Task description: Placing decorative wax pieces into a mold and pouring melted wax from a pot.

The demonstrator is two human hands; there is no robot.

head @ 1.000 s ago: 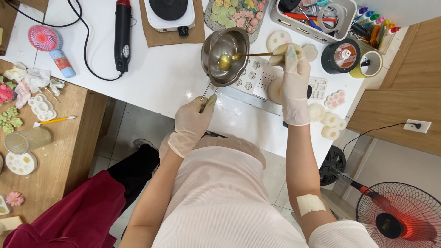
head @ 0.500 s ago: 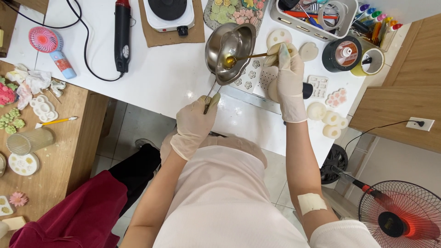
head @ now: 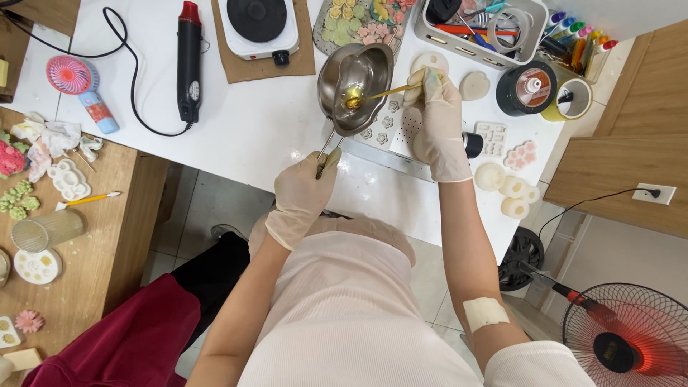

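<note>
Left hand (head: 304, 192), in a pale disposable glove: fingers curled tight around the end of the handle of a small stainless steel melting pot (head: 355, 86), which is held tilted above the white table (head: 236, 122).

Right hand (head: 437, 122), gloved likewise: thumb and fingertips pinch the end of a gold spoon (head: 376, 95); the spoon's bowl sits inside the pot, in a small pool of clear yellowish liquid, possibly melted wax.

Beneath the pot and the right hand: a white silicone mould (head: 398, 129) with small flower-shaped cavities, flat on the table. Just right of it, a second pale mould (head: 491, 136) with small cavities.

Rear of table, left to right: 1 black heat gun (head: 189, 61) with red tip, its cable looping over the table; 1 white single hotplate (head: 256, 21) with black disc, on a brown mat (head: 244, 61); 1 tray (head: 358, 21) of small green, pink and yellow pieces; 1 white storage basket (head: 487, 36) of tools; a black round tin (head: 527, 87); a row of coloured markers (head: 580, 36).

Right edge of table: a cluster of white flower-shaped castings (head: 512, 190).

Left edge of table: a pink handheld fan (head: 72, 79).

Wooden side table (head: 79, 265), left: a white flower mould (head: 68, 179), a yellow pencil (head: 89, 201), green and pink pieces, a ribbed glass jar lying on its side (head: 46, 229).

Floor, lower right: a standing fan (head: 623, 344) with red centre.
</note>
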